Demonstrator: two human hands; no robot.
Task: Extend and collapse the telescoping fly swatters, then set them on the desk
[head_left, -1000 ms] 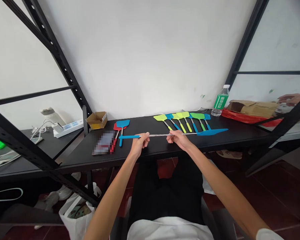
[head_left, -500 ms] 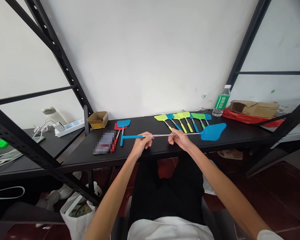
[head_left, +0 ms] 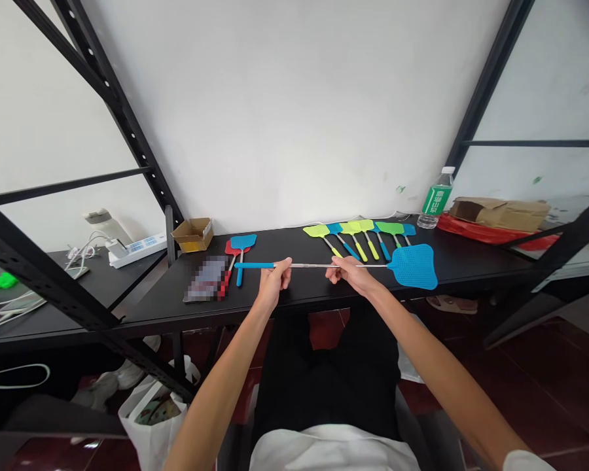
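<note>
A blue fly swatter [head_left: 413, 267] is held level above the front of the black table [head_left: 294, 245], its metal rod drawn out long. My left hand [head_left: 275, 278] is closed on the rod beside the blue handle. Farther right along the same rod, my right hand [head_left: 351, 271] grips it closer to the flat head, which faces me. Behind, a row of several yellow-green, green and blue swatters [head_left: 368, 239] lies near the wall. Left of my hands lie a shorter blue swatter [head_left: 243, 243] and a red swatter [head_left: 228, 268].
A blurred-out phone-like slab [head_left: 206, 278] and a small open cardboard box [head_left: 194, 235] are at the left. A water bottle [head_left: 436, 199] stands at the back right, beside a torn carton [head_left: 503, 212] on red plastic. Black metal rack posts [head_left: 485, 85] frame both sides.
The swatter has turned about its rod, so its head now shows flat and broad with its mesh visible. Both hands have shifted slightly left.
</note>
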